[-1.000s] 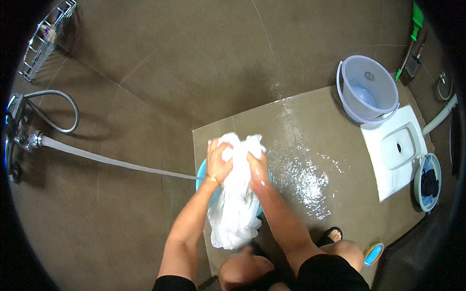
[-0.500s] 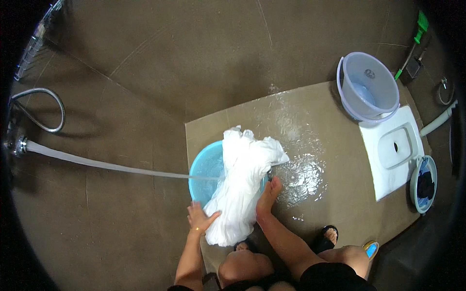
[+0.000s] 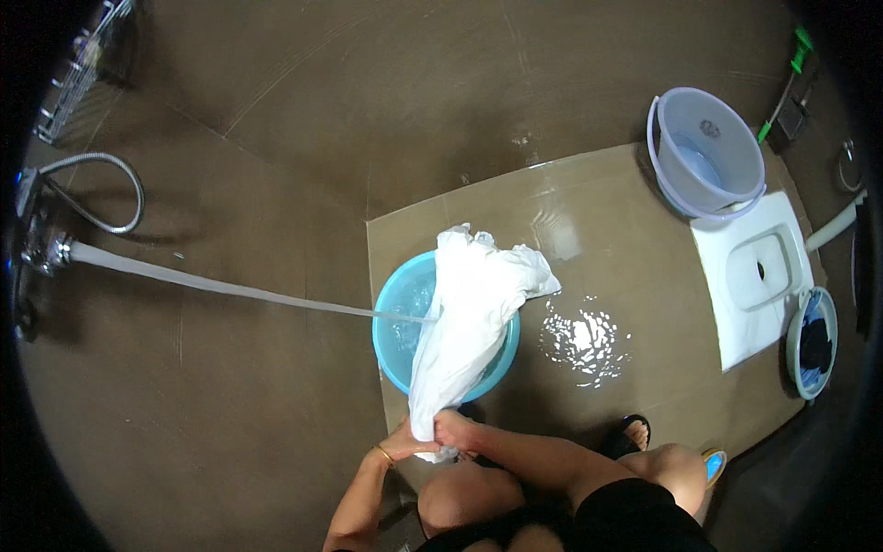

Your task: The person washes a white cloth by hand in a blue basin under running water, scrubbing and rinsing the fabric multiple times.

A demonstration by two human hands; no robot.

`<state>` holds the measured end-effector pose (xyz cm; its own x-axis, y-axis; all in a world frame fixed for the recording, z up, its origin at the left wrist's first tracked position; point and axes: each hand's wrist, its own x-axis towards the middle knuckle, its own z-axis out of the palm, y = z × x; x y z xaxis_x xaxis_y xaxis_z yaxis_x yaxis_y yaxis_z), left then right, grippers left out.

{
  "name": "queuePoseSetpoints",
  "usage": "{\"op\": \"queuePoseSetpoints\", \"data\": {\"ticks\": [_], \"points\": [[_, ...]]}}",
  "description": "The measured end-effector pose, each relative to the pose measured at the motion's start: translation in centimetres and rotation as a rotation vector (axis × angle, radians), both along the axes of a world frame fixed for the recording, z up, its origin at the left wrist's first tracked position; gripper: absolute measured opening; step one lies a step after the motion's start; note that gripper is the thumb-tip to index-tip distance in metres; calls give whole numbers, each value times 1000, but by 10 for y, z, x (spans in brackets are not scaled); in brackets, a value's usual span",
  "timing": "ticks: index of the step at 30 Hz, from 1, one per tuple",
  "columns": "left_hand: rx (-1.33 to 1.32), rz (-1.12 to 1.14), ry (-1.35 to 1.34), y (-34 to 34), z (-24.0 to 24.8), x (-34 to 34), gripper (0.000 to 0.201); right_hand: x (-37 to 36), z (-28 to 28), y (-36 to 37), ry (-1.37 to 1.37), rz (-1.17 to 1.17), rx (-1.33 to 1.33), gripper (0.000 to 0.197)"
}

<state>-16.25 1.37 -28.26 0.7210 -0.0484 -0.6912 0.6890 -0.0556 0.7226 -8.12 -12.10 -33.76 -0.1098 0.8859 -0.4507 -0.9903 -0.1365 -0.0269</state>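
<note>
A wet white cloth (image 3: 471,304), perhaps a garment, lies draped across a round light-blue basin (image 3: 384,354) on the floor. Its far end hangs over the basin's rim, and its near end is bunched toward me. Both my hands grip that near end side by side, just outside the basin. My left hand (image 3: 405,443), with a gold bangle on the wrist, is closed round the cloth from the left. From the right, my right hand (image 3: 452,429) is closed on it too. A stream of water (image 3: 230,294) falls from a wall tap (image 3: 61,250) into the basin beside the cloth.
A pale lilac bucket (image 3: 713,152) with a little water stands at the far right, by a white squat toilet (image 3: 759,267). Near it is a small tub (image 3: 814,340) of dark and blue cloths. Wet tiles (image 3: 589,345) glisten right of the basin. A green-handled brush (image 3: 798,51) leans on the wall.
My hands have come together and taken hold of the cloth's near end, which is now gathered narrow. Earlier they were apart on either side of it, with the fingers loose.
</note>
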Motion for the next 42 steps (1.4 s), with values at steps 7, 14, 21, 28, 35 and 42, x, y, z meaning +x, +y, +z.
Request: {"op": "queuePoseSetpoints", "data": {"ticks": [7, 14, 21, 28, 35, 42], "points": [[385, -37, -44, 0, 117, 67, 64, 64, 60, 3, -27, -197, 585, 33], [709, -258, -113, -15, 261, 147, 59, 98, -9, -17, -94, -169, 272, 46], [728, -132, -224, -53, 378, 169, 68, 166, -12, 2, 277, -891, 595, 68], [883, -1, -116, -21, 408, 104, 72, 247, 122, -16, -2363, -315, -939, 57], [754, 69, -150, 56, 311, 66, 79, 262, 164, -54, -2143, -322, -1269, 58], [1264, -363, -260, 46, 154, 101, 82, 248, 94, -19, -2236, -262, -1090, 54]]}}
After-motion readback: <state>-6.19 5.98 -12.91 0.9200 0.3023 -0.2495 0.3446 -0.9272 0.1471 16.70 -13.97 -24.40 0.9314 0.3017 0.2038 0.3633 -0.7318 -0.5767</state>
